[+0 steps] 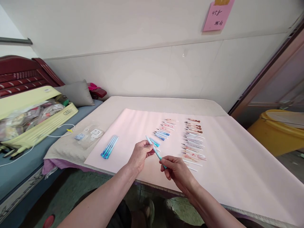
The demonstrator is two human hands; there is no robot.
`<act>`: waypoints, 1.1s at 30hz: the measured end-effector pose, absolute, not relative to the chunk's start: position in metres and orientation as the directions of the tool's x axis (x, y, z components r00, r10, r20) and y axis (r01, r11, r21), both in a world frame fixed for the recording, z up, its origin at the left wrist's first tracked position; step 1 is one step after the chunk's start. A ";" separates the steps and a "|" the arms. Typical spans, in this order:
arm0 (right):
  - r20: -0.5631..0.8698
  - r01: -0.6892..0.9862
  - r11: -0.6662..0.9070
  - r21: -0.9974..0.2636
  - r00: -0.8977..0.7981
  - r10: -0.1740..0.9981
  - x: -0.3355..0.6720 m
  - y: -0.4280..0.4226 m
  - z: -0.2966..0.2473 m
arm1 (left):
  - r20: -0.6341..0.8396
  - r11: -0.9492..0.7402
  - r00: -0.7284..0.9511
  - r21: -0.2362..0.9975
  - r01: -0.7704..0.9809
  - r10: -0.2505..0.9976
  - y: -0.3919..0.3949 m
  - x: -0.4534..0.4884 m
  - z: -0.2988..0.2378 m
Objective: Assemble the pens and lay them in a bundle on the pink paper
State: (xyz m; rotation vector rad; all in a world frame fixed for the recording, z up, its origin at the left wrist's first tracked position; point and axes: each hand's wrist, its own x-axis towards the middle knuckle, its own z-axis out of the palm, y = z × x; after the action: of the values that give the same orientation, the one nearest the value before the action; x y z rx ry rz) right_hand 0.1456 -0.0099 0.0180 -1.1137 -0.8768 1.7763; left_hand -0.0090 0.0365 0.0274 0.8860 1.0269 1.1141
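Both hands hold one light-blue pen (pixel 156 151) above the front of the pink sheet (pixel 220 164). My left hand (pixel 140 153) pinches it near its upper part. The fingers of my right hand (pixel 174 169) are closed round its darker teal lower end. Just beyond my hands lie blue pens and thin white rods (pixel 162 134), with pinkish ones (pixel 168 126) farther back. To the right runs a column of several pens and rods, with brown-ended pens (pixel 193 128) at the far end. On the left, several blue pens (pixel 110 147) lie side by side in a bunch.
A clear plastic bag (pixel 89 135) with labels lies left of the sheet. Farther left, a yellow container (pixel 68 114) full of plastic bags rests on a bed, near a grey cushion (pixel 76 93). A yellow bin (pixel 276 131) stands at right. A pink note (pixel 217 17) hangs on the wall.
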 end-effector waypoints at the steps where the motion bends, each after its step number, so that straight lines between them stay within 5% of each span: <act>1: -0.352 -0.320 -0.430 -0.844 -0.273 0.895 0.147 -0.010 0.017 | -0.194 0.224 0.131 0.932 -0.285 0.972 0.037 -0.009 0.027; 6: -0.401 -0.400 -0.513 -0.760 -0.333 0.853 0.147 -0.008 0.009 | -0.208 0.259 0.176 0.901 -0.347 0.962 0.036 -0.007 0.024; 10: -0.361 -0.339 -0.448 -0.827 -0.291 0.886 0.146 -0.010 0.013 | -0.269 0.299 0.131 0.880 -0.369 0.954 0.037 -0.006 0.023; 17: 0.015 -0.113 -0.032 -0.993 -0.394 0.919 0.150 -0.017 0.030 | -0.254 0.295 0.151 0.817 -0.494 0.955 0.040 -0.016 0.038; 21: 0.133 0.114 0.180 -0.977 -0.336 0.932 0.153 -0.017 0.024 | -0.227 0.307 0.216 0.808 -0.503 0.950 0.038 -0.017 0.046; 33: 0.093 0.165 0.145 -0.976 -0.290 0.953 0.159 -0.012 0.028 | -0.159 0.204 0.133 0.856 -0.475 0.978 0.041 -0.026 0.053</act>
State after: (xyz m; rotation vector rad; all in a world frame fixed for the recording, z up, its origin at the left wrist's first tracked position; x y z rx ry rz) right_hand 0.1586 -0.0123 0.0283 -1.1028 -1.6129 1.2267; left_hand -0.0261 0.0406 0.0529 0.7435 0.8561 1.2081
